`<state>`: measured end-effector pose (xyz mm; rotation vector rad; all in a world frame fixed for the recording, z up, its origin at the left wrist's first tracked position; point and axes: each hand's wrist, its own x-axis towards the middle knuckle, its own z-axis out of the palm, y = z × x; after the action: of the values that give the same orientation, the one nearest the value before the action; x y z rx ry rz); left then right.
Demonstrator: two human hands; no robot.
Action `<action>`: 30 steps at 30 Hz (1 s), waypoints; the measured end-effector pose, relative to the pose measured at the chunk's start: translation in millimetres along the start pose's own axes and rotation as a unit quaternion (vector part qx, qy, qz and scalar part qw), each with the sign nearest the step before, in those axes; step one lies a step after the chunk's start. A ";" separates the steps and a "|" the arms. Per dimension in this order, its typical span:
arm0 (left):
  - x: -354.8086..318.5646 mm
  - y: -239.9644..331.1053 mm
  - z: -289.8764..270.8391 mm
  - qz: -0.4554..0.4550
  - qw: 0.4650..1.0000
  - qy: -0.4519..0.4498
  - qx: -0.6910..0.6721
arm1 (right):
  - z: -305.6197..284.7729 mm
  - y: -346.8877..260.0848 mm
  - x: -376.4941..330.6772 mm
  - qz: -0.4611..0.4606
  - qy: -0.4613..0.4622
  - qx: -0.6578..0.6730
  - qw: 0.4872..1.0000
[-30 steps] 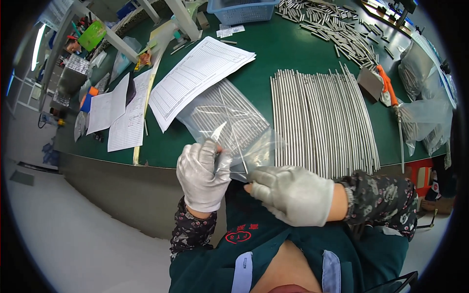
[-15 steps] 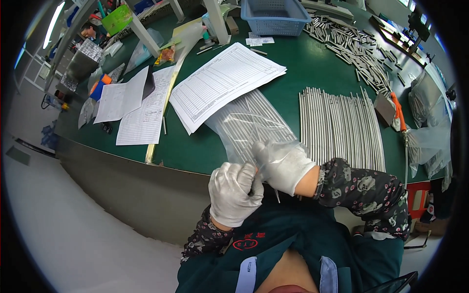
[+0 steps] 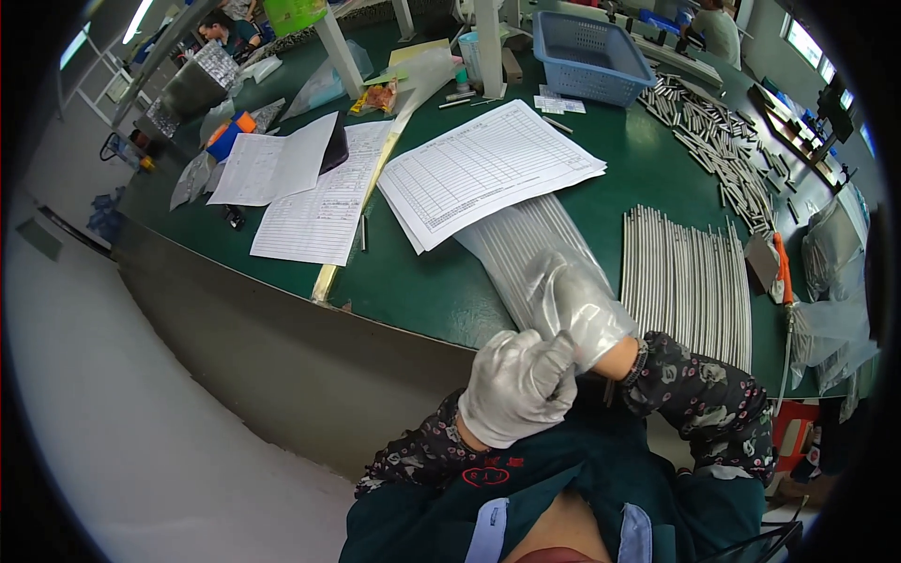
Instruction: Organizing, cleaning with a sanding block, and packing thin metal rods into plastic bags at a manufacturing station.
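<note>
A clear plastic bag (image 3: pixel 511 263) holding several long thin metal rods lies at the table's front edge, its far end under printed sheets (image 3: pixel 493 169). My right hand (image 3: pixel 584 314), in a white glove, is closed at the bag's near end, with clear film draped over its fingers. Close beside it, my left hand (image 3: pixel 519 387), also gloved, is curled in a pinch on the near edge of the bag. The exact grip of both hands is partly hidden by the film and the curled fingers. To the right lies a row of bare metal rods (image 3: pixel 685 286).
A blue plastic basket (image 3: pixel 591 61) stands at the back, left of a heap of short metal pieces (image 3: pixel 723 155). An orange-handled tool (image 3: pixel 781 267) and filled plastic bags (image 3: pixel 831 272) lie right. Handwritten sheets (image 3: pixel 319 211) lie left; table legs rise behind.
The whole view has shifted, so the table things appear farther right. My left hand has come up closer against my right at the bag's near end. Both hands stay closed.
</note>
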<state>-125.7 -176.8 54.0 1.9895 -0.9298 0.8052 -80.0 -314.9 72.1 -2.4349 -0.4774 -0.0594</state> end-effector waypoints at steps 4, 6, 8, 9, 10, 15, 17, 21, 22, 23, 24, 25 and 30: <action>13.1 -4.7 -8.6 -0.043 0.988 -0.051 -0.141 | 1.8 -1.6 21.5 -0.030 -0.028 -0.059 0.997; 19.2 -18.8 -28.0 -0.104 0.985 -0.037 -0.129 | 2.0 -0.9 21.6 -0.051 -0.022 -0.128 0.990; 11.0 -50.2 -36.4 -0.223 0.973 0.045 -0.047 | -2.0 -6.7 16.1 -0.034 -0.009 -0.123 0.992; 11.4 -68.1 -40.7 -0.329 0.941 0.081 -0.013 | -3.9 -9.3 12.5 -0.003 0.004 -0.118 0.993; 7.7 -86.2 -43.3 -0.374 0.922 0.100 0.002 | -6.5 -9.2 8.6 -0.016 -0.002 -0.113 0.993; 25.2 -128.7 -46.9 -0.615 0.733 0.004 -0.290 | -13.0 -10.2 5.9 -0.049 -0.050 -0.138 0.988; 32.4 -131.6 -37.8 -0.596 0.742 0.084 -0.293 | -12.7 -12.4 3.0 -0.046 -0.085 -0.143 0.985; 55.7 -138.6 -18.3 -0.554 0.772 0.125 -0.286 | -12.1 -9.0 4.0 -0.081 -0.049 -0.171 0.981; 55.5 -143.0 -16.5 -0.550 0.777 0.118 -0.282 | -12.1 -5.7 6.3 -0.084 -0.050 -0.181 0.979; 52.4 -147.1 -20.7 -0.546 0.782 0.110 -0.279 | -9.8 -3.9 8.9 -0.064 -0.049 -0.181 0.980; 56.0 -148.0 -23.4 -0.568 0.776 0.089 -0.259 | -10.3 -4.0 11.4 -0.079 -0.052 -0.168 0.981; 60.3 -147.8 -26.8 -0.586 0.772 0.064 -0.239 | -12.0 -3.4 10.8 -0.091 -0.052 -0.156 0.982; 52.8 -166.3 -44.3 -0.493 0.869 0.018 -0.026 | -11.1 9.9 9.2 -0.106 -0.010 -0.135 0.985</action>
<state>29.5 -85.6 54.1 2.0234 0.1599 0.2099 -67.1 -325.8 76.4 -2.6390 -0.7807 -0.2028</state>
